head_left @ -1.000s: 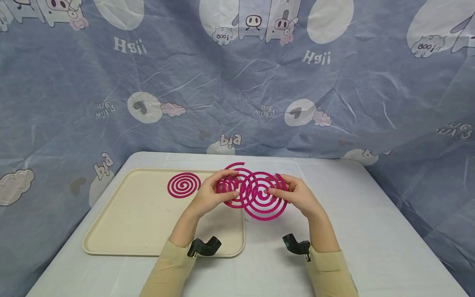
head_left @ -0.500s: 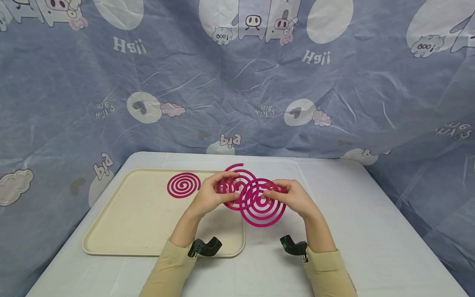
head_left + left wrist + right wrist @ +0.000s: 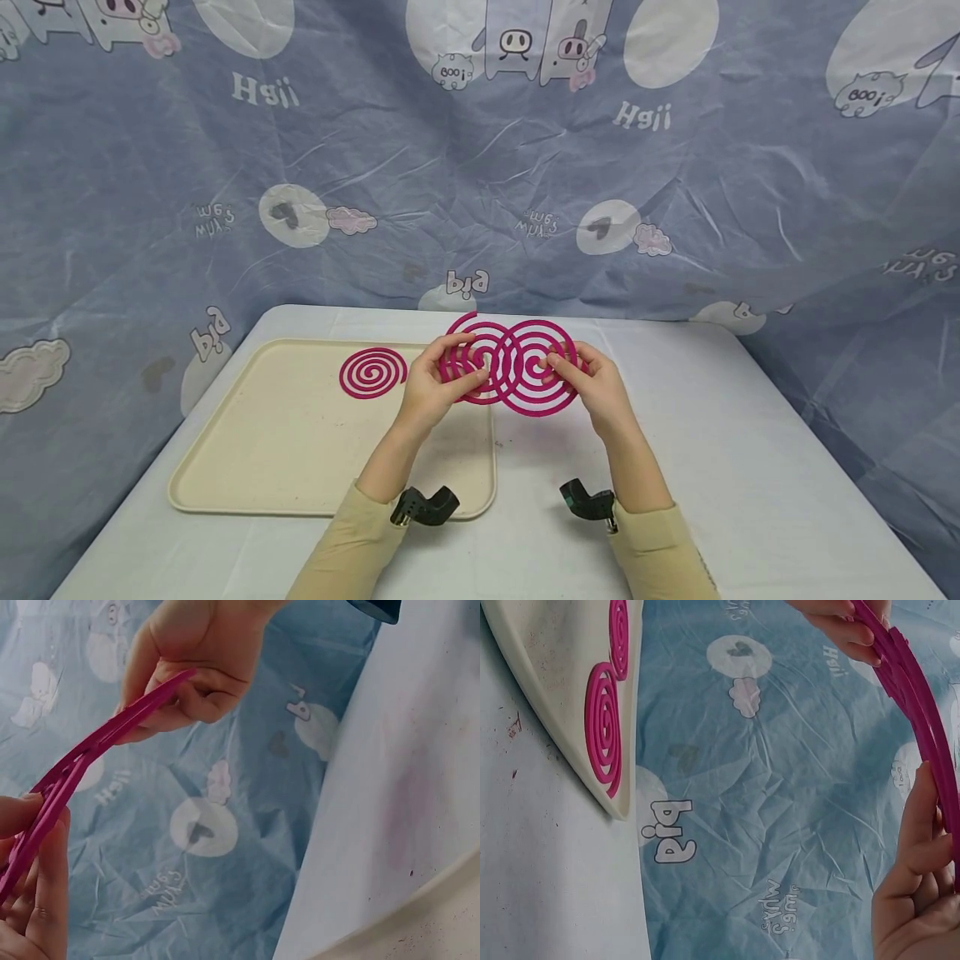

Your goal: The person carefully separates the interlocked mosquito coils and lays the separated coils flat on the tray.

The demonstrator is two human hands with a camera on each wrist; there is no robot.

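Note:
Two magenta mosquito coils overlap in the air in the head view. The left coil is pinched by my left hand, thumb in front and fingers behind. My right hand pinches the right coil near its centre. Where they overlap, their rings cross; whether they are still joined cannot be told. Edge-on, the pair looks slightly bent in the left wrist view. Another coil lies flat on the cream tray. The right wrist view shows a further coil there, at the tray corner.
The tray covers the left part of the white-covered table. A blue patterned cloth hangs behind and at the sides. Black wrist cameras stick out from both sleeves. Small reddish crumbs lie on the table.
Both hands have risen with the two coils. The right coil first dipped lower, then came up level with the left one, and the overlap has narrowed. The coil on the tray has not moved.

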